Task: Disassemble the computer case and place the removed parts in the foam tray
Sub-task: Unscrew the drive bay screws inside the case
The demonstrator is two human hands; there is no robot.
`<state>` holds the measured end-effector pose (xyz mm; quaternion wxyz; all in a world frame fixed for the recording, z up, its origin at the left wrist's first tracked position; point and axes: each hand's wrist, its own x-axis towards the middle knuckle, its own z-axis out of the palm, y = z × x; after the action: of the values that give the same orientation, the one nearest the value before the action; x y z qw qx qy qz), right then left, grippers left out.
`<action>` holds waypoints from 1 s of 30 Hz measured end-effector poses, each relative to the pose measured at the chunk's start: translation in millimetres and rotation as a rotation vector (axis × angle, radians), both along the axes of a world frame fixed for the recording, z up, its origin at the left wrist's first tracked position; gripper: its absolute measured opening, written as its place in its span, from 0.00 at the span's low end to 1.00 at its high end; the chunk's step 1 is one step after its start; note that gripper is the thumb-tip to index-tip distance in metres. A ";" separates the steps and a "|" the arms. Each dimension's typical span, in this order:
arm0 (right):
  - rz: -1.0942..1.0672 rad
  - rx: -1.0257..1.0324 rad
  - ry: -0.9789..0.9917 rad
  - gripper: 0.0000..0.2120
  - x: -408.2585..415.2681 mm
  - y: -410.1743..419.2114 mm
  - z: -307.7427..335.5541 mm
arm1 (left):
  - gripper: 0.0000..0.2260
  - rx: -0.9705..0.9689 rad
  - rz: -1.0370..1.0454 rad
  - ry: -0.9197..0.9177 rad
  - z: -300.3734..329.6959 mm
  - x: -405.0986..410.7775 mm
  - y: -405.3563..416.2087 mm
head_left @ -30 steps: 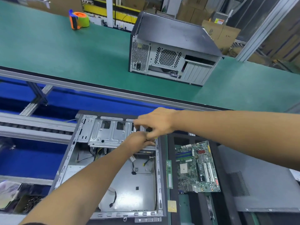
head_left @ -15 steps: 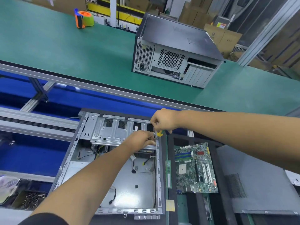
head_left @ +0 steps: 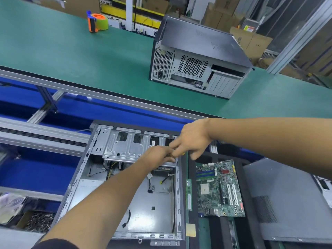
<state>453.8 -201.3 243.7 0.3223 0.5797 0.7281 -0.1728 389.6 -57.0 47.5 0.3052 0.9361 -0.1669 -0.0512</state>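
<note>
My 2 bare hands meet over the far right corner of an open grey steel computer case (head_left: 125, 186), which lies on its side at the near edge of the workstation with its inside facing up. My left hand (head_left: 158, 155) rests on the silver perforated metal drive cage (head_left: 125, 148) at the case's far end, fingers curled, pinching something small that I cannot make out. My right hand (head_left: 190, 141) reaches in from the right, thumb and first fingers pressed together at the tips of my left fingers, the other fingers loosely spread; a speck of yellow shows under it, too hidden to name.

Just beside the case's right wall sits a black foam tray (head_left: 193, 177). A green printed motherboard (head_left: 219, 189) lies flat in it, and a narrow green memory stick (head_left: 188, 194) lies in a slot along the tray's left edge. A dark grey perforated side panel (head_left: 287, 200) lies at the tray's right.

Beyond, on the green conveyor belt (head_left: 71, 56), a second closed grey computer case (head_left: 195, 63) stands with its rear facing me, and an orange tape dispenser (head_left: 97, 22) sits near the belt's far edge.
</note>
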 end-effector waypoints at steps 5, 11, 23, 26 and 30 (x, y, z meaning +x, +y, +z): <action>-0.959 0.404 0.191 0.13 -25.8 -5.6 -4.1 | 0.08 -0.048 -0.006 0.010 3.5 -2.7 1.6; -1.739 0.309 0.203 0.06 -29.3 10.1 -5.6 | 0.10 -0.035 -0.010 -0.011 8.4 -4.6 0.1; -0.307 0.058 -0.061 0.07 -16.1 -0.7 -4.0 | 0.09 -0.032 0.020 0.045 6.7 -2.0 0.3; 0.159 -0.011 -0.174 0.11 -9.1 2.8 -2.4 | 0.10 -0.022 0.024 0.075 7.0 -3.0 0.1; -0.030 0.066 0.009 0.14 -23.3 25.0 -8.1 | 0.10 -0.174 0.150 0.192 2.4 -7.8 3.7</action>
<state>430.5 -176.3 235.6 0.2973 0.6001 0.7261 -0.1560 381.8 -53.3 49.9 0.4029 0.9067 -0.0704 -0.1031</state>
